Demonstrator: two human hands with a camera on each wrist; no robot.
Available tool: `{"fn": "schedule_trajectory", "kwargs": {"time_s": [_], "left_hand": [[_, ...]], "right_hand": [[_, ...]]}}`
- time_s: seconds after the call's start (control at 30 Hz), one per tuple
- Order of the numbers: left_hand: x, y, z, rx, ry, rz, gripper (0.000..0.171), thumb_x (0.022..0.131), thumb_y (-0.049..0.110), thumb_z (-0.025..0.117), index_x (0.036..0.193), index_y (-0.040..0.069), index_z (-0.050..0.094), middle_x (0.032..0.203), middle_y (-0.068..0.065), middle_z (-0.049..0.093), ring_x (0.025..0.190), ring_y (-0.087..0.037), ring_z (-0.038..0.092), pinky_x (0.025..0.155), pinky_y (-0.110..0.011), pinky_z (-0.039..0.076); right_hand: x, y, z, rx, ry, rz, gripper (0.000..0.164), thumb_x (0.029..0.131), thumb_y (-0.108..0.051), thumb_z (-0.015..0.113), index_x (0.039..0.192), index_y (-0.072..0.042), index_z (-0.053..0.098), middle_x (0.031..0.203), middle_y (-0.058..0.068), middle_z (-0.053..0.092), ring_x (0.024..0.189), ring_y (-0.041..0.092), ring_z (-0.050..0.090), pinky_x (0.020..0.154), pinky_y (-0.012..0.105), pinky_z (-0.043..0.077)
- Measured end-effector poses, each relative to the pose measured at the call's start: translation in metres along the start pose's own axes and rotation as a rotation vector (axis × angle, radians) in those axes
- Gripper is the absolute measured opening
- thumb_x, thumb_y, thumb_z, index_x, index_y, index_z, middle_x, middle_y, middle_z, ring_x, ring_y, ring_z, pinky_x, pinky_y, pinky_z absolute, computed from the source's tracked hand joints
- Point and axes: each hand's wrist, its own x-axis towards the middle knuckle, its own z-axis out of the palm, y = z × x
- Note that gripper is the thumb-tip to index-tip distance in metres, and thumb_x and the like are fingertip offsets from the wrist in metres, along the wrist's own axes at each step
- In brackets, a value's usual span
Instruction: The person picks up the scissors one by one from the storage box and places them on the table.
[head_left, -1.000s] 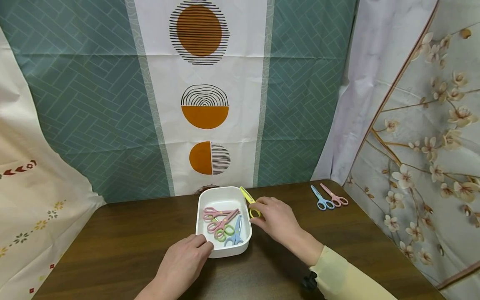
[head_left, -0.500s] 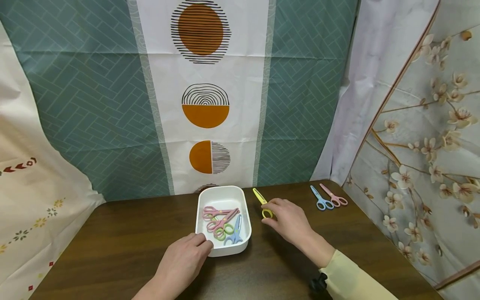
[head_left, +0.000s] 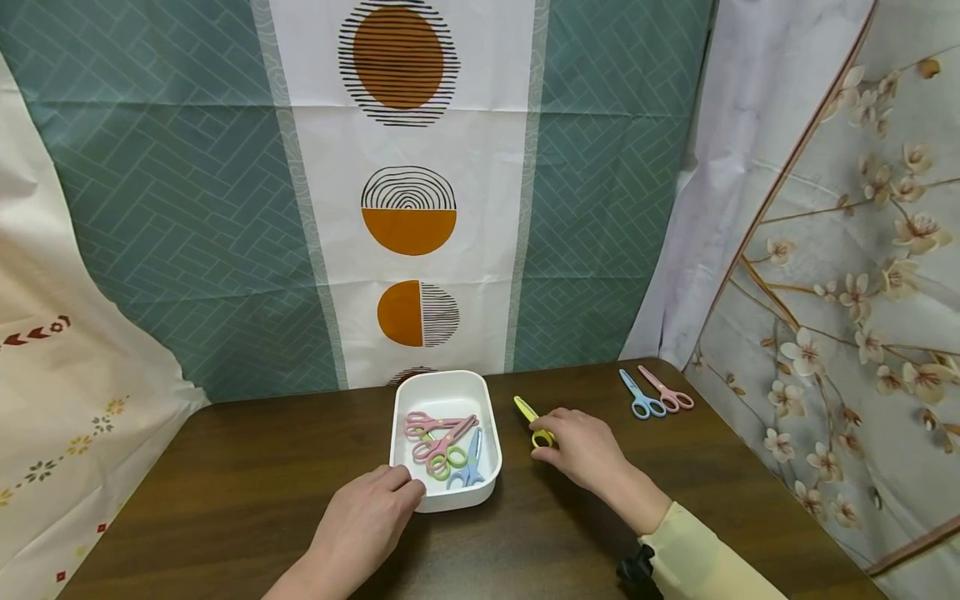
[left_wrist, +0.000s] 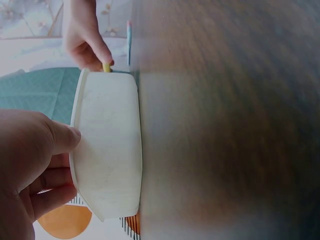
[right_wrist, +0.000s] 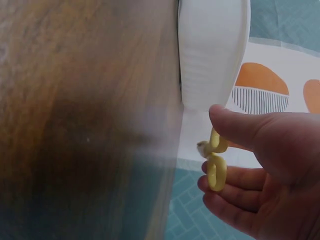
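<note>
A white plastic box [head_left: 457, 500] stands on the table, its near left corner pinched at the rim by my left hand [head_left: 366, 523]. In the left wrist view, the thumb lies on the box's outer wall [left_wrist: 107, 145] and the fingers pass over the rim. To the right of the box, my right hand [head_left: 588, 454] pinches yellow scissors [head_left: 526, 408] by the handle loops, blades pointing away from me. The loops [right_wrist: 216, 172] show between thumb and fingers in the right wrist view. Inside the box lie pink scissors [head_left: 446, 442], blue scissors [head_left: 472, 462] and green-handled scissors [head_left: 457, 456], partly overlapping.
At the table's far right corner, blue scissors [head_left: 637, 394] and pink scissors [head_left: 666, 389] lie side by side. A patterned curtain [head_left: 427, 250] hangs behind the dark wooden table [head_left: 285, 450]. A floral cloth [head_left: 840, 333] borders the right side.
My right hand has carried the yellow scissors rightward, away from the box's right rim, and slightly toward me. My left hand keeps its place on the box.
</note>
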Motion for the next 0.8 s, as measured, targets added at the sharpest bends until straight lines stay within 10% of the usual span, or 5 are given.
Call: {"fn": "schedule_trajectory", "kwargs": {"time_s": [0.8], "left_hand": [[0.0006, 0.0003, -0.0001, -0.019, 0.001, 0.000, 0.029, 0.084, 0.012, 0.095, 0.088, 0.023, 0.068, 0.084, 0.010, 0.060, 0.078, -0.013, 0.060, 0.066, -0.028, 0.051]], "right_hand": [[-0.0061, 0.0089, 0.0072, -0.008, -0.144, 0.038, 0.033, 0.085, -0.030, 0.097, 0.113, -0.018, 0.083, 0.101, 0.001, 0.074, 0.085, 0.022, 0.069, 0.075, 0.045, 0.057]]}}
